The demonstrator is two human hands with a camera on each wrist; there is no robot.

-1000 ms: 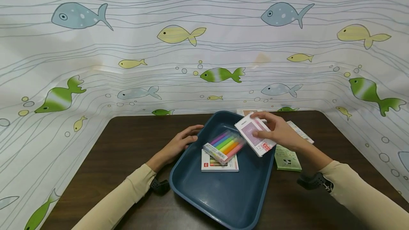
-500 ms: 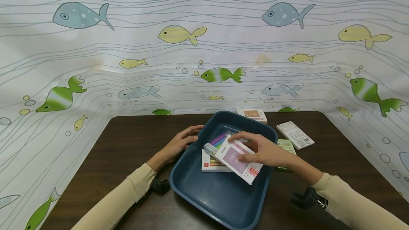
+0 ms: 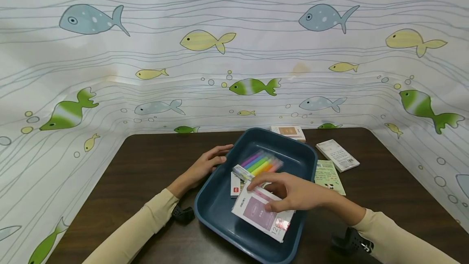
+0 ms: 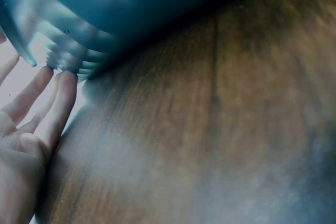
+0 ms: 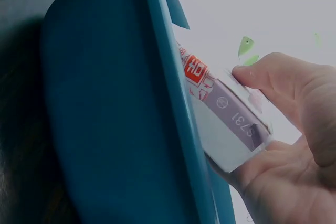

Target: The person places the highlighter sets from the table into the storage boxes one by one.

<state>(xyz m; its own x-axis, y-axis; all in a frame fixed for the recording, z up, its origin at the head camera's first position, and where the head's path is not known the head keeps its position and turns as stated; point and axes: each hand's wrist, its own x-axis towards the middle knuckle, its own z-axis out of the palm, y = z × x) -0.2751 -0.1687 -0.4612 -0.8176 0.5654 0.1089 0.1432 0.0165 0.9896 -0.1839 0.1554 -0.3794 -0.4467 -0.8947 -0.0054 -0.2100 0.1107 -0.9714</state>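
My right hand (image 3: 298, 192) grips a white-and-purple box (image 3: 253, 213) marked 12 by its edges, thumb on the near side, above the front part of the blue tray (image 3: 216, 219). In the right wrist view the box (image 5: 231, 119) is tilted beside the tray rim. My left hand (image 3: 204, 167) touches the tray's left side; in the left wrist view its fingers (image 4: 62, 103) lie fairly straight against the tray's outer wall. Inside the tray, a clear pack of coloured markers (image 3: 253, 164) lies across a white box (image 3: 235, 188), which is partly hidden by the held box.
Right of the tray, a green pack (image 3: 329, 176) and a white box (image 3: 338, 155) lie on the dark wooden table (image 3: 161, 154). Another white box with a brown panel (image 3: 289, 132) sits behind the tray. A fish-patterned sheet (image 3: 205, 89) rises behind the table.
My right hand has carried the white-and-purple box from the tray's right rim, over the markers, towards the tray's front. My left hand has stayed at the tray's left side.
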